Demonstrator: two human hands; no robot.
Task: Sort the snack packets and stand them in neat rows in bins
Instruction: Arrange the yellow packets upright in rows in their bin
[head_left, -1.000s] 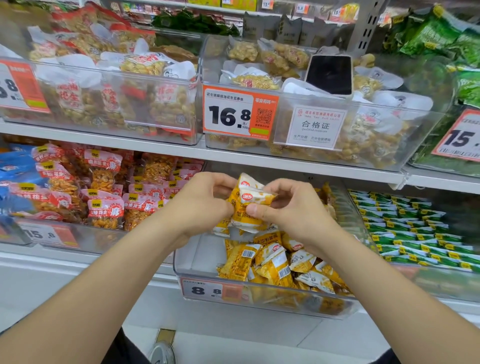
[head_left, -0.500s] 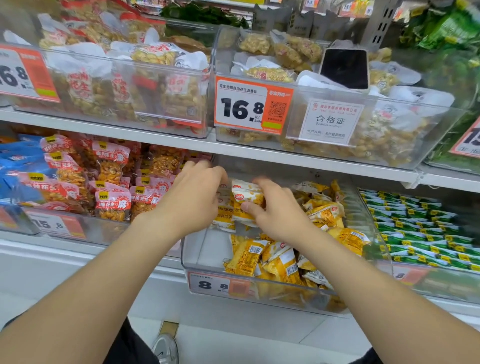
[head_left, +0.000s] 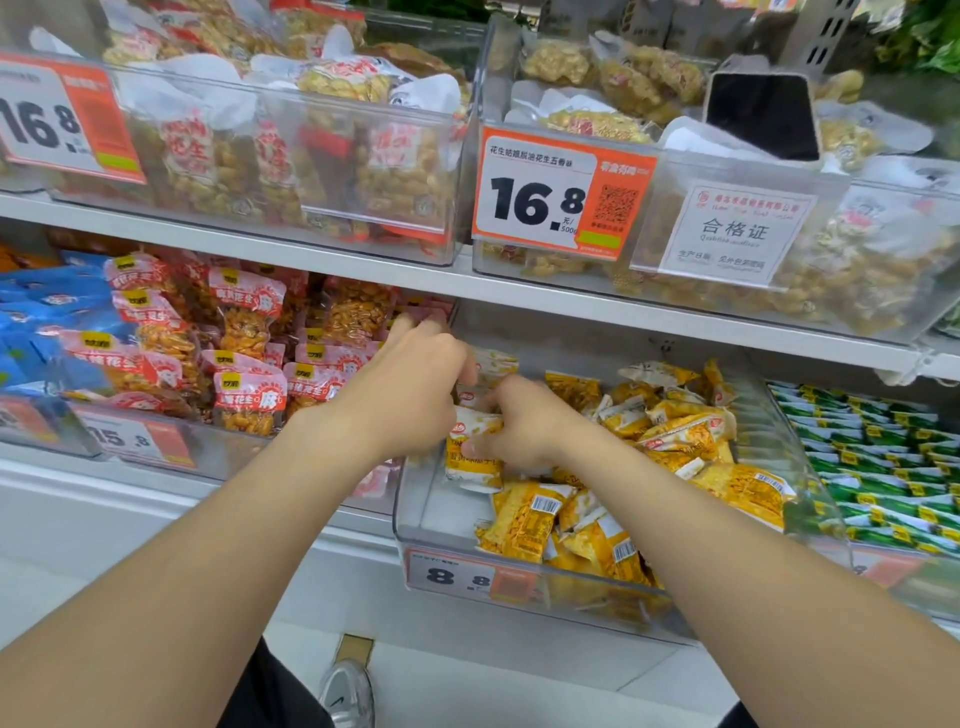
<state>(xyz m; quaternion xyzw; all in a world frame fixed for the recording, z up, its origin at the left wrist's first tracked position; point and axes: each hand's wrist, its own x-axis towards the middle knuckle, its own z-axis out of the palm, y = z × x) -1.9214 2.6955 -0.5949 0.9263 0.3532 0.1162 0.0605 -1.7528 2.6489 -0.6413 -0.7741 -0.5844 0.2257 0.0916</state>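
A clear plastic bin (head_left: 415, 535) with an 8.8 price tag sits on the lower shelf, holding several yellow snack packets (head_left: 691, 441) in a loose heap. Both hands reach into its back left corner. My right hand (head_left: 519, 426) grips a small stack of yellow-and-white packets (head_left: 472, 462) standing upright against the bin's left wall. My left hand (head_left: 410, 384) curls over the top of the same stack from the left. Packets behind the hands are partly hidden.
Red peanut packets (head_left: 244, 332) fill the bin to the left, green packets (head_left: 883, 457) stand in rows to the right. The upper shelf (head_left: 519, 291) overhangs with bins of peanut bags and a black phone (head_left: 761, 114). The front left part of the yellow bin is bare.
Both hands carried the stack of yellow packets from above the bin down and back into its left rear corner. The view has shifted closer to the shelf.
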